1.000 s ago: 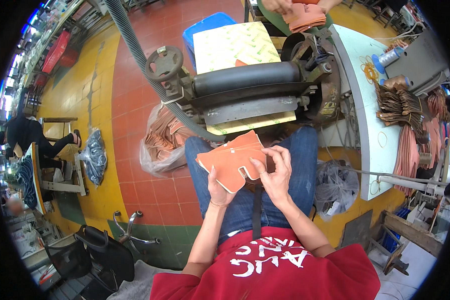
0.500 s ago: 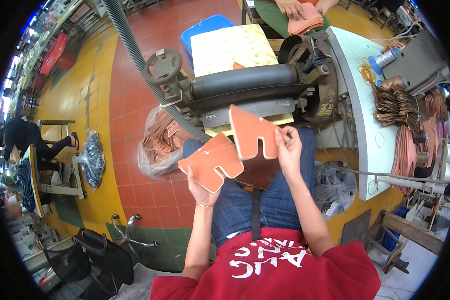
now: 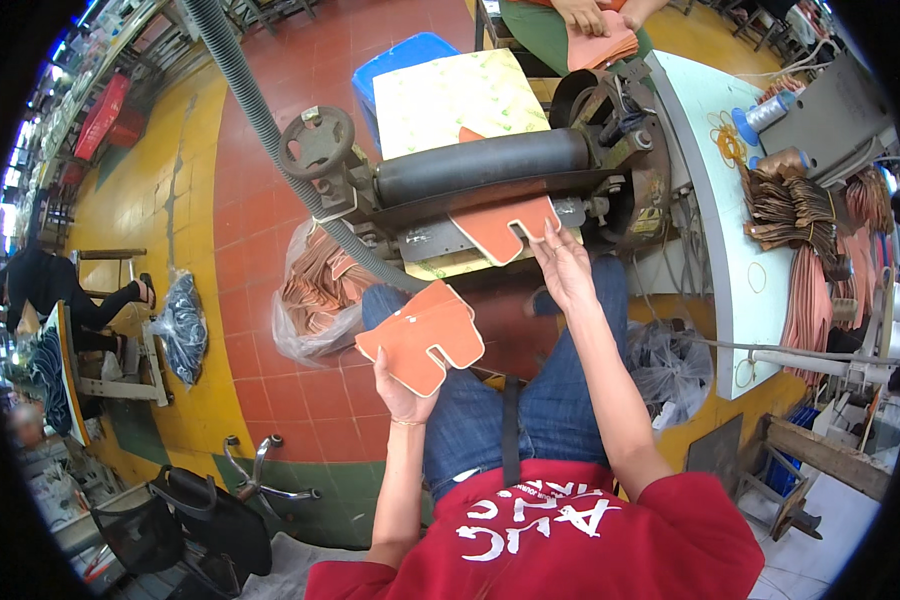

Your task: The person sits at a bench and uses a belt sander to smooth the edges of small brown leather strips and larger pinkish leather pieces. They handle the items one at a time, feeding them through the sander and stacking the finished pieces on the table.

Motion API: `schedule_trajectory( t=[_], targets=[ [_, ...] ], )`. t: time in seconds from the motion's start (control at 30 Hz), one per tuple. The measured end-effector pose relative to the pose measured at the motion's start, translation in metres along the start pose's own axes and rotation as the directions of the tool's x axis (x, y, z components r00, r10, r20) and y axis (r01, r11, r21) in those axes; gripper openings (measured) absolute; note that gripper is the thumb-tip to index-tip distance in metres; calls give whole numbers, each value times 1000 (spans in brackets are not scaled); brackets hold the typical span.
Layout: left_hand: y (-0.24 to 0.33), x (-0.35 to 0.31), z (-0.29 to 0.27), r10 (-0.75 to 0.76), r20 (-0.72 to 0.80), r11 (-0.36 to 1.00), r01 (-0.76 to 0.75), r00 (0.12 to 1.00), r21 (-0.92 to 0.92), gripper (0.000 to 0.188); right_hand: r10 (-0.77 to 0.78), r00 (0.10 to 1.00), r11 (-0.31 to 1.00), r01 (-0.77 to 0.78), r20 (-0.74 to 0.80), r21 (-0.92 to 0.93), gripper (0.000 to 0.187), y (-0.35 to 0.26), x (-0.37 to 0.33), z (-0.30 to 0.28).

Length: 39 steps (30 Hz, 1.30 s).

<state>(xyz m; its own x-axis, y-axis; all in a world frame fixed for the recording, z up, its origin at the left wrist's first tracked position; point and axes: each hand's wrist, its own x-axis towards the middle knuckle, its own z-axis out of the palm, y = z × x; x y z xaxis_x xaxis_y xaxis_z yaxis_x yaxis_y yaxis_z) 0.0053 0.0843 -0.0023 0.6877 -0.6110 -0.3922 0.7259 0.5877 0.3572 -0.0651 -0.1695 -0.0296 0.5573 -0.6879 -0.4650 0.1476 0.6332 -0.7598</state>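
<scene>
My left hand [image 3: 402, 392] is closed on a few overlapping orange shoe upper pieces [image 3: 425, 338], flat with pale edges and a slot cut in one side. They are above my left thigh. With its fingertips, my right hand [image 3: 567, 270] pinches the corner of a single orange upper piece [image 3: 500, 226] of the same shape. That piece lies over the metal feed plate [image 3: 430, 243] of a roller machine, its far edge at the dark bar below the black roller [image 3: 485, 166]. Whether the edge has entered the machine is hidden.
Behind the roller, a yellowish board [image 3: 460, 100] rests over a blue bin [image 3: 402, 62]. A grey hose [image 3: 260, 125] and a handwheel [image 3: 316, 140] stand left. A clear bag of orange pieces [image 3: 315, 300] is on the floor. Another person's hands [image 3: 595, 18] hold pieces beyond a white table [image 3: 715, 200].
My right hand has moved forward, carrying its single piece from above my lap onto the feed plate. My left hand stays nearly in place with its pieces.
</scene>
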Motion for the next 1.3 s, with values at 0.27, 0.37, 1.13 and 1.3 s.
schedule_trajectory(
  t=[0.27, 0.37, 1.13, 1.3],
  targets=[
    [-11, 6, 8, -86, 32, 996, 86, 996, -12, 65, 84, 987, 945, -123, -139, -301, 75, 36, -59, -10],
    [-13, 5, 6, -108, 47, 994, 108, 993, 4, 66, 315, 929, 942, -281, -192, 185, 97, 34, -45, -9],
    [-15, 7, 27, -55, 126, 990, 37, 991, 136, 68, -242, 931, 468, 359, 273, -808, 56, 13, -113, 34],
    [-20, 4, 36, 17, 103, 987, -33, 995, 157, 71, -372, 895, 413, 398, 247, -819, 48, 18, -122, 46]
  ],
)
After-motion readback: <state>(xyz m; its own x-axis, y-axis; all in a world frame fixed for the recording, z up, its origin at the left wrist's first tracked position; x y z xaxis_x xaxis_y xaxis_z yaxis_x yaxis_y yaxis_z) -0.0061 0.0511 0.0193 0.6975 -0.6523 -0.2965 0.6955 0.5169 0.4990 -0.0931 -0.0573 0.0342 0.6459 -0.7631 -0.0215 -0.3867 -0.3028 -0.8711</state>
